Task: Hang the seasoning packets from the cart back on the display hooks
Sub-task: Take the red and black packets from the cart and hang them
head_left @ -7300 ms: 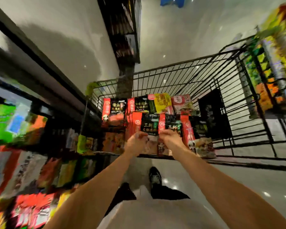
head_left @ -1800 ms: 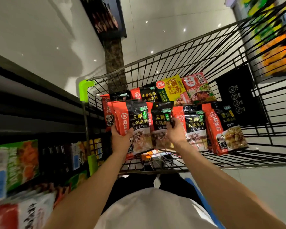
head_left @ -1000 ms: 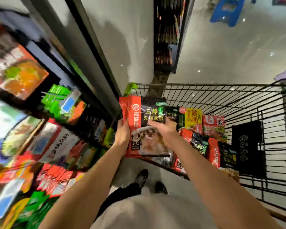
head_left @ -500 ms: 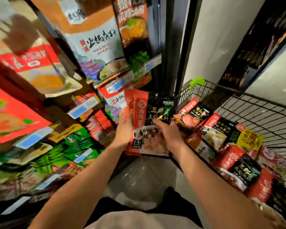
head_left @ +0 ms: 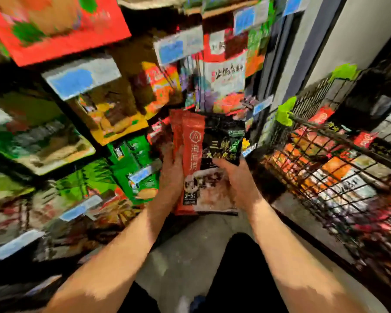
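I hold a small stack of red-and-black seasoning packets (head_left: 203,159) upright in front of me. My left hand (head_left: 171,177) grips the stack's left edge and my right hand (head_left: 237,181) grips its right side. The wire cart (head_left: 339,168) stands to my right with several more red, black and orange packets lying in it. The display rack (head_left: 127,109) fills the left and upper view, hung with many blurred packets behind blue price tags. Individual hooks are too blurred to make out.
A grey pillar (head_left: 339,41) rises between the rack and the cart. The cart's green corner guards (head_left: 284,111) sit close to the rack's right end. Bare grey floor (head_left: 190,251) lies below my arms, between the rack and the cart.
I lifted the packet stack out of the cart and turned left. The rack has swung into the centre of view and the cart has slid to the right.
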The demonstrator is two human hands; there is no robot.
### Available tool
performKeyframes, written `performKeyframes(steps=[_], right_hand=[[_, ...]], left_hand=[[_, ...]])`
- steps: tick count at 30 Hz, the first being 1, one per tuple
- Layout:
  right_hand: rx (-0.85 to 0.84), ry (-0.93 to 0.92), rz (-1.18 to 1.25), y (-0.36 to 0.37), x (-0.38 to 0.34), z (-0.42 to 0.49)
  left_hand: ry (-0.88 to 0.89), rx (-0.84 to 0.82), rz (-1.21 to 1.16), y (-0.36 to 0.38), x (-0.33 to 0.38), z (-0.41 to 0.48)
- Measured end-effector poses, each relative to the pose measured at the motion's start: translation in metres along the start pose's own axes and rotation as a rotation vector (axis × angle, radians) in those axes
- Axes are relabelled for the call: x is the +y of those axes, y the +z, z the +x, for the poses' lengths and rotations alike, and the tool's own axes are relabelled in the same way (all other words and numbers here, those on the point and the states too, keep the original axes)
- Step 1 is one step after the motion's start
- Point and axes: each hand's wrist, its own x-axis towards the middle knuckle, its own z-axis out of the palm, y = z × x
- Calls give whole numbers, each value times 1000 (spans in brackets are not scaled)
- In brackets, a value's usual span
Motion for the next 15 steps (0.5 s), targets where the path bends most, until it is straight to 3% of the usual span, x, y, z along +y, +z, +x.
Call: performKeyframes(steps=[3, 6, 10, 15], right_hand=[[-19, -42, -17, 17, 30, -8], [-119, -94, -18, 32, 45, -29], [-283, -74, -101, 45, 48, -65], [-440, -126, -164, 72, 43, -109]], left_hand=[[-15, 64, -122, -18, -28, -13], [26, 91, -60, -38, -53, -31], [34, 203, -295, -73, -60, -78], [94, 266, -363, -123, -73, -129]])
